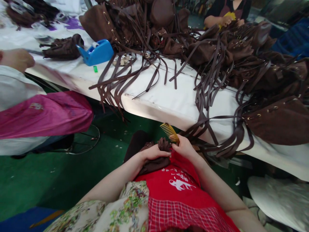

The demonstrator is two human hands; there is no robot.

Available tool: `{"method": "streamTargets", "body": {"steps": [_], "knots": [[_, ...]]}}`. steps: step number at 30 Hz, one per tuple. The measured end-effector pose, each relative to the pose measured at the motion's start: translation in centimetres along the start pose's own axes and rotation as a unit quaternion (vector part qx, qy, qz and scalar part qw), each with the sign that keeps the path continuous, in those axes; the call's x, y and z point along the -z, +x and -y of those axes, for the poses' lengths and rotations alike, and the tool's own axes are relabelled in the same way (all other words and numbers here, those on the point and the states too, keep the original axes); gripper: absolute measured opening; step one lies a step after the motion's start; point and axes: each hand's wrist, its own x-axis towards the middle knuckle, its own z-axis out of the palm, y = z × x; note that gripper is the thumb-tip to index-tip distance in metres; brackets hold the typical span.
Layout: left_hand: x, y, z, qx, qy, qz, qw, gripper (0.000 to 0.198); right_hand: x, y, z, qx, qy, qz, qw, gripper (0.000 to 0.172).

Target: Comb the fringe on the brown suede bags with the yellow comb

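Observation:
My left hand (154,152) is closed around a bunch of dark brown fringe fabric (151,162) that lies on my lap, over a red apron (178,190). My right hand (184,147) grips a yellow-brown comb (170,132) by its lower end, teeth pointing up and left, just above the fringe bundle. Both hands are close together, below the edge of the white table (169,103).
Many brown suede bags (277,120) with long straps (207,90) cover the table and hang over its edge. A blue tape dispenser (96,52) stands at the left. A person in white with a pink apron (45,112) sits left; another person's hands (225,21) work across the table.

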Motion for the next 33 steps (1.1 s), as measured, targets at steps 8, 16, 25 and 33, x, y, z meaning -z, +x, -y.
{"method": "streamTargets", "body": {"steps": [8,16,25,33], "knots": [[1.0,-0.6,0.4,0.035,-0.129,0.007,0.991,0.028,-1.0,-2.9,1.4,0.023,-0.208,0.11,0.972,0.028],[-0.6,-0.6,-1.4,-0.069,0.073,-0.002,0.995,0.043,-2.7,0.1,-1.1,-0.053,-0.355,0.144,0.922,0.028],[-0.6,-1.9,-1.4,-0.065,0.106,0.032,0.992,0.048,-0.4,2.5,-5.9,-0.179,-0.276,0.116,0.937,0.039],[0.7,-1.0,-0.2,-0.028,0.006,-0.036,0.999,0.039,0.2,-2.4,-1.5,0.029,-0.121,0.07,0.99,0.037]]}}
